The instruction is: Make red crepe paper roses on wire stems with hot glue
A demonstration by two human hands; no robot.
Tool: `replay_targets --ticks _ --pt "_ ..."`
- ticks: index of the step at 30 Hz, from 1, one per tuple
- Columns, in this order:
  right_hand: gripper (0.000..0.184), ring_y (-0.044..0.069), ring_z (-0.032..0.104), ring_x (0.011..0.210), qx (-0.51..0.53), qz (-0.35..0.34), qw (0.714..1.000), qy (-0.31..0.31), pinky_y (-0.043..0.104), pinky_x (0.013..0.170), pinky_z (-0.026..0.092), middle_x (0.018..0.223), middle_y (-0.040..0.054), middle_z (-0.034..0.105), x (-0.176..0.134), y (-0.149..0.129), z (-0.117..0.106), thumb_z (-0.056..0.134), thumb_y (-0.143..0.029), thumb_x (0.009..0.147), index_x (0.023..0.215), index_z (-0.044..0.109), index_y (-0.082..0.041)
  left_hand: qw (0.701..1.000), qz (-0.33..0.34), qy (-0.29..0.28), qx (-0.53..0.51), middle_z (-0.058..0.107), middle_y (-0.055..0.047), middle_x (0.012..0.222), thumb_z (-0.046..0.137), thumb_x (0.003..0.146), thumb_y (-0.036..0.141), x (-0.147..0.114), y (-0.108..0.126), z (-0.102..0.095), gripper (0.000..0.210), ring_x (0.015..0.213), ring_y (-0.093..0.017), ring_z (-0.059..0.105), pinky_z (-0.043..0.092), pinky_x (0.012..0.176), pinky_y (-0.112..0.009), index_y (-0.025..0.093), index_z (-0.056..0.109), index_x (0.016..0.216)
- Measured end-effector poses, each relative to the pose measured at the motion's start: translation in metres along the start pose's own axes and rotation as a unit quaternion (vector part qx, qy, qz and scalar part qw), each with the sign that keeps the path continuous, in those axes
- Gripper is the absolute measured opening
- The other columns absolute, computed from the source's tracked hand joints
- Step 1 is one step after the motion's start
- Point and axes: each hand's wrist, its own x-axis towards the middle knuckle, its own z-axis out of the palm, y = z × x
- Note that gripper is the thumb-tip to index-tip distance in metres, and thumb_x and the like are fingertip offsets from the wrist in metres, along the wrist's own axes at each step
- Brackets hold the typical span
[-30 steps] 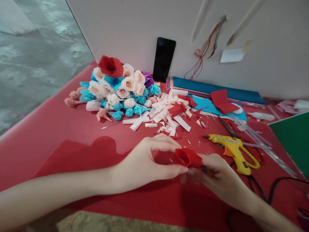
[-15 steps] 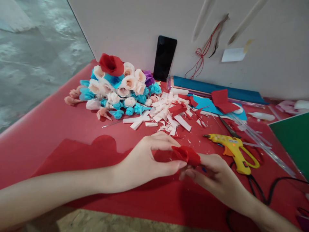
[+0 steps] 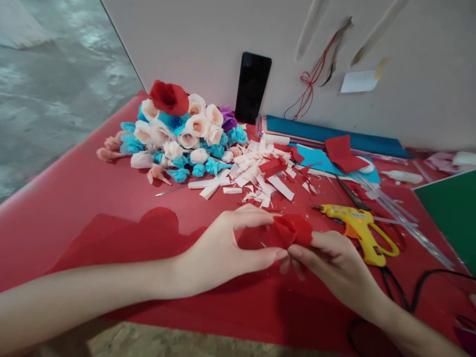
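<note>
A small red crepe-paper flower (image 3: 292,229) with curled petals is held between both hands over the front of the red table. My left hand (image 3: 238,243) comes in from the left, its thumb at the flower's lower edge and its fingers along the far side. From the right, my right hand (image 3: 334,263) pinches the flower's base between thumb and fingers. Part of the base is hidden behind the fingers. Red crepe paper (image 3: 122,238) lies on the table left of my hands, partly under the left forearm.
A heap of paper flowers (image 3: 197,126) stands at the back left, with paper scraps (image 3: 260,173) beside it. The yellow glue gun (image 3: 366,233) lies close to my right hand, its black cord trailing forward. A phone (image 3: 253,87) leans on the wall. Scissors (image 3: 353,194) and clear glue sticks (image 3: 405,218) lie right.
The red flower has turned and shifted slightly right, showing more of its petals. My right thumb has moved up to the flower's lower edge, while my left hand stays nearly in place.
</note>
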Motion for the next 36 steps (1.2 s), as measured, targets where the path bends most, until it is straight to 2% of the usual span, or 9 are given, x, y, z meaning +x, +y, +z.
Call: replay_targets --ticks 3,7,12,20,26,29,36 --pt "0.024 0.006 0.049 0.047 0.021 0.01 1.0 -0.012 0.016 0.047 0.038 0.055 -0.0015 0.057 -0.002 -0.001 -0.004 0.048 -0.024 0.086 0.067 0.06 -0.017 0.994 -0.016 0.007 -0.103 0.066 0.0 0.1 0.059 0.077 0.02 -0.001 -0.005 -0.001 0.027 0.099 -0.015 0.057 0.045 0.088 -0.023 0.023 0.061 0.105" --pt "0.027 0.007 0.05 0.047 0.057 0.029 0.998 -0.03 0.019 0.048 0.039 0.056 0.0004 0.058 -0.005 -0.002 -0.005 0.045 -0.028 0.087 0.069 0.06 -0.017 0.986 -0.005 0.02 -0.164 0.068 -0.001 0.099 0.057 0.079 0.02 -0.001 -0.009 -0.001 0.019 0.09 -0.014 0.061 0.049 0.08 -0.022 0.024 0.066 0.095" --pt "0.023 0.007 0.049 0.048 0.12 0.026 0.991 -0.056 0.018 0.048 0.039 0.057 0.0009 0.056 -0.006 -0.001 0.002 0.047 -0.026 0.086 0.074 0.062 -0.014 0.991 0.024 0.015 -0.134 0.066 -0.004 0.086 0.072 0.064 0.013 -0.001 -0.01 0.002 0.026 0.083 -0.015 0.059 0.048 0.08 -0.026 0.018 0.067 0.088" --pt "0.022 0.006 0.048 0.049 0.188 0.051 0.976 -0.095 0.018 0.05 0.04 0.056 0.0001 0.051 -0.011 0.003 0.006 0.048 -0.026 0.086 0.079 0.063 -0.011 0.991 0.042 -0.002 -0.131 0.061 -0.001 0.074 0.074 0.059 0.011 -0.001 -0.01 0.003 0.022 0.076 -0.013 0.056 0.047 0.075 -0.026 0.016 0.067 0.079" --pt "0.026 0.006 0.048 0.051 0.103 0.015 0.992 -0.072 0.017 0.048 0.037 0.058 0.0018 0.055 -0.008 -0.002 0.005 0.047 -0.028 0.086 0.076 0.064 -0.01 0.99 0.135 -0.023 -0.014 0.067 -0.002 0.071 0.07 0.066 0.014 0.001 -0.007 -0.001 0.011 0.07 -0.014 0.055 0.044 0.075 -0.03 0.017 0.068 0.076" --pt "0.022 0.006 0.05 0.054 0.084 -0.002 0.994 -0.075 0.016 0.051 0.038 0.06 0.0018 0.057 -0.008 -0.005 0.004 0.048 -0.025 0.085 0.077 0.063 -0.01 0.984 0.177 -0.032 0.018 0.068 -0.002 0.069 0.068 0.069 0.015 0.0 -0.006 -0.002 0.011 0.065 -0.013 0.057 0.042 0.074 -0.031 0.019 0.067 0.08" --pt "0.016 0.006 0.053 0.057 0.074 -0.031 0.994 -0.074 0.015 0.055 0.041 0.064 0.0024 0.061 -0.009 -0.007 0.003 0.048 -0.015 0.083 0.079 0.062 -0.01 0.979 0.196 -0.033 0.037 0.068 -0.001 0.071 0.066 0.069 0.01 -0.002 -0.005 -0.002 0.015 0.065 -0.012 0.058 0.041 0.077 -0.031 0.02 0.066 0.08"
